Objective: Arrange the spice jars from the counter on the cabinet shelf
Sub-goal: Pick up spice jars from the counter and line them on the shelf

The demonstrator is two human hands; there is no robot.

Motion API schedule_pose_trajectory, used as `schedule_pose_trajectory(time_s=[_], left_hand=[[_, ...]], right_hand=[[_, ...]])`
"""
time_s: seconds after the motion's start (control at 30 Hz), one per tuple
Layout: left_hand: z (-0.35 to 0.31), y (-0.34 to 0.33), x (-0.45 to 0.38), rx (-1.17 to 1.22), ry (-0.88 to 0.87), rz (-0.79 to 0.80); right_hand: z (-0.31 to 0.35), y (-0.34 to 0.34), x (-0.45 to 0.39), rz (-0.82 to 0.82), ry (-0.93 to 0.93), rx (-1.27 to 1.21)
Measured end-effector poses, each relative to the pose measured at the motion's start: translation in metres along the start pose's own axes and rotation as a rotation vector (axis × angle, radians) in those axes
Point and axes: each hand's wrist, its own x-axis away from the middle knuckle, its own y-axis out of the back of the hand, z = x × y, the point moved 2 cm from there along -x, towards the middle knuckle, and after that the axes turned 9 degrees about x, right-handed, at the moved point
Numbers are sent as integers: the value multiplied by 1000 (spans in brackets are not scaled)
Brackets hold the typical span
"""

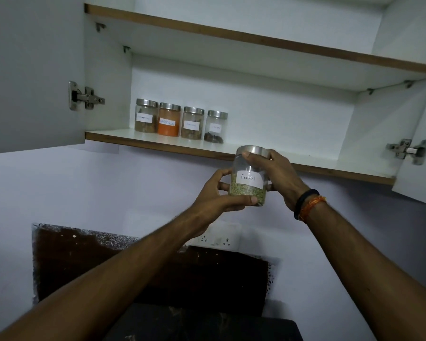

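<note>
I hold a clear fennel jar (pixel 250 179) with a steel lid and a white label just below the front edge of the lower cabinet shelf (pixel 158 143). My left hand (pixel 217 195) grips its base from the left. My right hand (pixel 280 175) wraps its top and right side. Several labelled jars stand in a row at the shelf's back left: a brown-filled jar (pixel 146 116), an orange-filled jar (pixel 169 119), another brown-filled jar (pixel 192 123) and a nearly bare jar with dark seeds (pixel 216 127).
Both cabinet doors hang open, the left door (pixel 32 75) and the right door (pixel 418 153), with hinges showing. An upper shelf (pixel 256 39) sits above. A wall socket (pixel 214 239) and a dark stone backsplash (pixel 133 267) lie below on the wall.
</note>
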Motion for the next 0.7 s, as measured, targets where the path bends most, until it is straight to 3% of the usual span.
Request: schedule_pose_trajectory(time_s=[0.17,0.33,0.47,0.63,0.7], left_hand=[[-32,2,-25,-371,-84,150],[-62,13,-60,-1143,-348,347],[-67,19,-89,-1512,-404,370],[-67,14,-119,-1642,-644,309],[-66,15,-133,-1651,-612,294]], right_hand=[[10,23,-15,-104,26,35],[20,39,-28,-178,81,62],[26,46,-38,-210,95,78],[34,54,-51,-259,141,148],[36,57,-55,-270,147,157]])
